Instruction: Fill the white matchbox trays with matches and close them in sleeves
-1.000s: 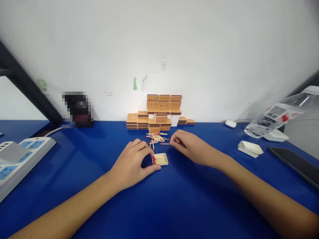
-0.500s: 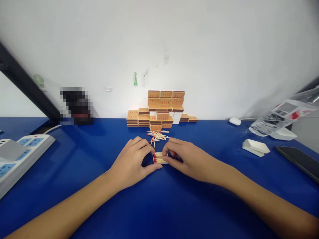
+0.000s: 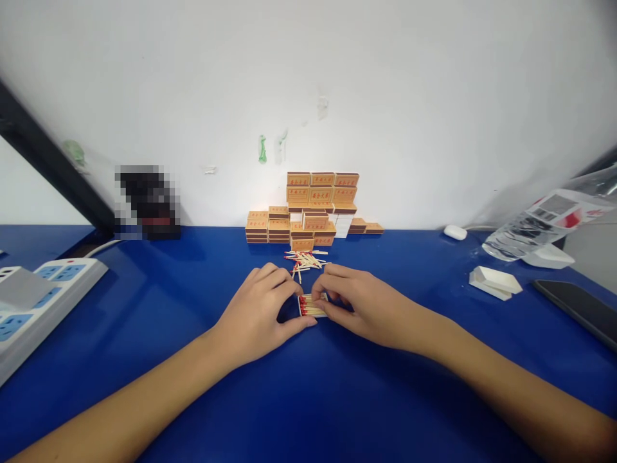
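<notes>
A small white matchbox tray [image 3: 319, 315] lies on the blue table in front of me, with red-headed matches [image 3: 308, 305] side by side in it, heads to the left. My left hand [image 3: 260, 313] grips the tray's left part, thumb along the near side and index finger at the far side. Over the tray's right part, my right hand [image 3: 354, 299] has thumb and fingers pinched on the matches; its fingertips partly cover them. Just behind the tray is a loose heap of matches [image 3: 307, 260], lying in mixed directions.
Stacked matchboxes [image 3: 311, 193] stand against the white wall. At left are a power strip [image 3: 72, 289] and a blurred dark object [image 3: 149, 202]. To the right are white empty trays [image 3: 495, 283], a white earphone case [image 3: 455, 233], a plastic bottle [image 3: 520, 231] and a phone [image 3: 578, 312].
The right fingertips have shifted slightly left over the matches in the tray. The left hand keeps its grip, and the whole view has tilted a little.
</notes>
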A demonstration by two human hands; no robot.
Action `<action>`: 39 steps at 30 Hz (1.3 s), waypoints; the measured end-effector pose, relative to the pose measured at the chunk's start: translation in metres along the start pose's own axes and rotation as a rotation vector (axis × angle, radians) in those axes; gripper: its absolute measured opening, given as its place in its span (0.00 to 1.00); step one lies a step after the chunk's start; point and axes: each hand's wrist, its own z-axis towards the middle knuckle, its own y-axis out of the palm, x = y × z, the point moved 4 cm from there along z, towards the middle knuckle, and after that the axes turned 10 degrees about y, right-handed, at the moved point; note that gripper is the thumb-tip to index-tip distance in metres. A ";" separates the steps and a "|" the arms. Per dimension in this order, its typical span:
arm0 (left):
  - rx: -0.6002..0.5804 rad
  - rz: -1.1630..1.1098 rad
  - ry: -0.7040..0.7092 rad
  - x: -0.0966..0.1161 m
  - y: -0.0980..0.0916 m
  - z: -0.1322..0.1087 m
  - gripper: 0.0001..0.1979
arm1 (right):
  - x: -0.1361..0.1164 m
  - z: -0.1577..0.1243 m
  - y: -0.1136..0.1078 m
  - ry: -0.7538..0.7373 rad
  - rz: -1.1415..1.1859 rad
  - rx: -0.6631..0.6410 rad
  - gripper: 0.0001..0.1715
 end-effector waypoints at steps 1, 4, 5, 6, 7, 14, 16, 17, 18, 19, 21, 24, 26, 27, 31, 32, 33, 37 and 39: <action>-0.005 0.001 0.000 0.000 0.000 0.000 0.16 | -0.003 -0.001 0.000 -0.027 0.022 -0.002 0.07; -0.013 -0.009 -0.004 0.000 0.000 0.000 0.15 | -0.009 -0.002 0.002 -0.084 0.016 -0.014 0.12; -0.011 -0.012 -0.006 0.000 0.000 0.000 0.14 | -0.009 -0.002 0.003 -0.091 -0.007 -0.011 0.12; -0.009 -0.015 -0.009 0.000 0.000 0.000 0.15 | -0.009 -0.003 0.004 -0.096 -0.029 -0.007 0.13; -0.008 -0.017 -0.010 0.000 0.000 0.000 0.15 | -0.009 -0.003 0.004 -0.103 -0.046 -0.003 0.13; -0.004 -0.016 -0.012 -0.001 0.000 0.000 0.16 | -0.005 -0.001 0.001 -0.093 -0.008 -0.009 0.14; -0.004 -0.022 -0.018 -0.001 0.000 -0.001 0.16 | -0.004 -0.001 0.000 -0.089 0.014 0.012 0.13; -0.004 -0.024 -0.021 -0.001 0.000 -0.001 0.16 | -0.003 0.000 0.000 -0.087 0.019 0.022 0.13; -0.003 -0.026 -0.022 -0.001 0.000 -0.001 0.16 | -0.002 0.000 0.000 -0.085 0.019 0.028 0.13; -0.003 -0.026 -0.021 -0.001 0.000 -0.001 0.16 | -0.001 0.000 0.000 -0.081 0.015 0.028 0.14; -0.001 -0.025 -0.019 -0.002 0.000 -0.001 0.16 | 0.001 0.000 0.002 -0.071 0.000 0.012 0.14; 0.001 -0.025 -0.018 -0.002 0.001 -0.002 0.16 | 0.003 0.000 0.002 -0.065 -0.010 0.015 0.14; -0.001 -0.027 -0.022 -0.002 0.001 -0.002 0.16 | 0.002 -0.001 0.002 -0.069 -0.011 0.020 0.14; -0.003 -0.028 -0.025 -0.002 0.001 -0.002 0.17 | 0.000 -0.001 0.002 -0.072 -0.013 0.014 0.14; -0.003 -0.031 -0.035 -0.003 0.001 -0.001 0.17 | -0.004 -0.001 -0.001 -0.104 -0.016 0.039 0.14; -0.001 -0.029 -0.034 -0.003 0.001 -0.002 0.17 | -0.002 0.000 -0.006 -0.108 -0.012 0.090 0.14; 0.001 -0.028 -0.030 -0.003 0.001 -0.002 0.17 | 0.004 0.002 -0.015 -0.098 -0.008 0.168 0.14; 0.017 -0.031 -0.020 -0.003 0.000 -0.002 0.17 | 0.066 0.012 -0.071 0.285 0.043 0.616 0.11; 0.013 -0.038 -0.020 -0.003 0.000 -0.002 0.17 | 0.109 0.015 -0.091 0.700 0.237 0.689 0.07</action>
